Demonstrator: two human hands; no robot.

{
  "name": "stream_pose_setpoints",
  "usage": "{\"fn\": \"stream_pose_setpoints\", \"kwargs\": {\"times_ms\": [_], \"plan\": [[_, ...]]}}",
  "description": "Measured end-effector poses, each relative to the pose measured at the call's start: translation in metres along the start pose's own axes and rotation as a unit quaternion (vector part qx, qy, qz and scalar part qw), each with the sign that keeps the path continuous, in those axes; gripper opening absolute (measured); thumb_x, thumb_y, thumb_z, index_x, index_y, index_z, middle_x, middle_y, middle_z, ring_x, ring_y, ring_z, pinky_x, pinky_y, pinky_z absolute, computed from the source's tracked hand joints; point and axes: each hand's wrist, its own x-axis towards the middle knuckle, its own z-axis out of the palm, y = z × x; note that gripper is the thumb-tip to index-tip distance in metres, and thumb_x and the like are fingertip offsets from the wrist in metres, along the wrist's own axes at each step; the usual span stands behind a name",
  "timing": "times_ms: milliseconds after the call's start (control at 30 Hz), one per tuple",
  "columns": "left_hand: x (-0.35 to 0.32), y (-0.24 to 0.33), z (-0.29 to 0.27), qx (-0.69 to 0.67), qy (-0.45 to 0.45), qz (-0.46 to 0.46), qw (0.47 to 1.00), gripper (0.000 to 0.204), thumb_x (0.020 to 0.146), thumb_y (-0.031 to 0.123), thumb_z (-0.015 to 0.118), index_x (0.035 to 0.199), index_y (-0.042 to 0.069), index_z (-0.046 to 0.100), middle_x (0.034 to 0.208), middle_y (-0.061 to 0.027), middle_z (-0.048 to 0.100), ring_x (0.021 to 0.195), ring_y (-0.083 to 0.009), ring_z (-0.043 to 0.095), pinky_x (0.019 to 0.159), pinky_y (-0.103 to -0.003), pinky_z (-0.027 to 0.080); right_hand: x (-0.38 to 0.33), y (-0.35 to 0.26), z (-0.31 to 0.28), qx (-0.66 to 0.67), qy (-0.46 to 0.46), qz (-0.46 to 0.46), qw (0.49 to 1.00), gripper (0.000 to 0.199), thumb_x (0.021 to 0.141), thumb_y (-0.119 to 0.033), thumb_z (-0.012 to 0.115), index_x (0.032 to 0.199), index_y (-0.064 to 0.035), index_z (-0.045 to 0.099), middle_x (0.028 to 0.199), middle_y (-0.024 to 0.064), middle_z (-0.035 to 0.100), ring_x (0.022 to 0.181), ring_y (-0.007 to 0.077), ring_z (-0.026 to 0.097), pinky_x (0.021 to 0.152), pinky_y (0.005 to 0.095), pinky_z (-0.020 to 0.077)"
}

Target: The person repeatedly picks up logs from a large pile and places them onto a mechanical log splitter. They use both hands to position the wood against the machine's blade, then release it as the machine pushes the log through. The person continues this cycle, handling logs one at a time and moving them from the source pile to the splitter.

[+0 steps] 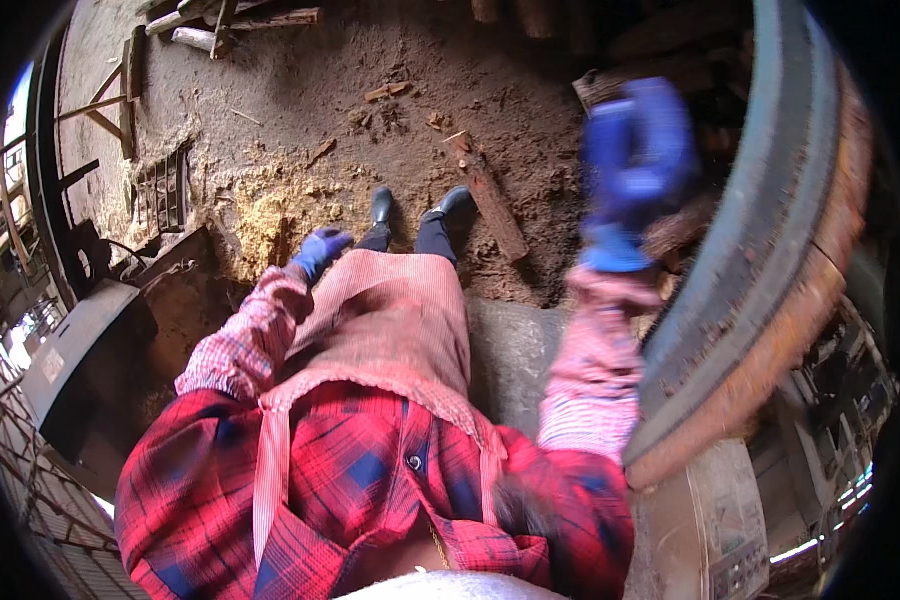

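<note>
My right hand [638,165], in a blue glove, is raised at the right beside a long blue-grey machine edge. Motion smears its curled fingers, and I cannot make out whether anything is in them. Behind it lie rough pieces of wood in shadow. My left hand [320,250], also gloved in blue, hangs low by the front of my pink striped apron [390,310]. Its fingers look loosely stretched, with nothing visible in them.
A bark-covered log [488,195] lies on the dirt floor just beyond my boots [448,203]. Yellowish sawdust [262,225] is heaped at the left. The long blue-grey rail [740,240] with an orange outer side bounds my right. A metal box [80,350] stands left.
</note>
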Motion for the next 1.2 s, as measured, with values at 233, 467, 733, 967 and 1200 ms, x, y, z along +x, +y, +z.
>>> {"fn": "stream_pose_setpoints", "kwargs": {"times_ms": [233, 467, 733, 967, 1200], "plan": [[0.034, 0.026, 0.032, -0.088, -0.091, 0.045, 0.991, 0.046, 0.09, 0.015, 0.066, 0.131, 0.001, 0.051, 0.12, -0.0098, 0.06, 0.111, -0.0178, 0.056, 0.099, -0.031, 0.043, -0.445, 0.194, 0.223, 0.393, 0.088, 0.881, 0.249, 0.113, 0.067, -0.06, 0.078, 0.146, 0.0012, 0.024, 0.15, 0.0141, 0.032, 0.138, 0.0262, 0.033, 0.112, 0.0353, 0.0297], [0.159, -0.068, -0.044, -0.086, 0.06, -0.12, 0.987, 0.045, 0.091, 0.02, 0.064, 0.13, 0.003, 0.052, 0.113, -0.0084, 0.064, 0.103, -0.0169, 0.061, 0.089, -0.029, 0.049, -0.459, 0.324, 0.341, 0.31, 0.396, 0.841, 0.199, 0.112, 0.061, -0.071, 0.074, 0.139, 0.0011, 0.037, 0.138, 0.0162, 0.047, 0.121, 0.0287, 0.05, 0.101, 0.0376, 0.0431], [0.421, 0.013, 0.106, 0.153, -0.229, 0.261, 0.925, 0.063, 0.091, 0.046, 0.059, 0.141, 0.011, 0.043, 0.136, -0.0092, 0.046, 0.113, -0.0201, 0.052, 0.093, -0.035, 0.044, -0.487, 0.321, 0.36, 0.387, 0.359, 0.818, 0.229, 0.109, 0.064, -0.07, 0.073, 0.139, 0.0006, 0.038, 0.135, 0.0159, 0.05, 0.116, 0.0288, 0.053, 0.098, 0.0365, 0.0445], [0.519, 0.049, 0.254, 0.007, -0.149, 0.16, 0.976, 0.053, 0.08, 0.045, 0.072, 0.105, 0.0, 0.064, 0.097, -0.0094, 0.067, 0.086, -0.0183, 0.061, 0.075, -0.031, 0.05, -0.482, 0.205, 0.337, 0.505, 0.198, 0.802, 0.25, 0.105, 0.066, -0.068, 0.072, 0.139, 0.0002, 0.039, 0.132, 0.0156, 0.052, 0.111, 0.029, 0.055, 0.096, 0.0355, 0.0457], [0.263, 0.134, 0.119, -0.529, -0.289, 0.069, 0.795, 0.046, 0.092, 0.026, 0.059, 0.132, 0.005, 0.05, 0.129, -0.0094, 0.056, 0.115, -0.0245, 0.055, 0.103, -0.038, 0.039, -0.333, 0.018, 0.256, 0.681, 0.069, 0.712, 0.158, 0.102, 0.068, -0.066, 0.072, 0.138, -0.0002, 0.039, 0.129, 0.0153, 0.055, 0.107, 0.0291, 0.058, 0.094, 0.0344, 0.0469]]}}
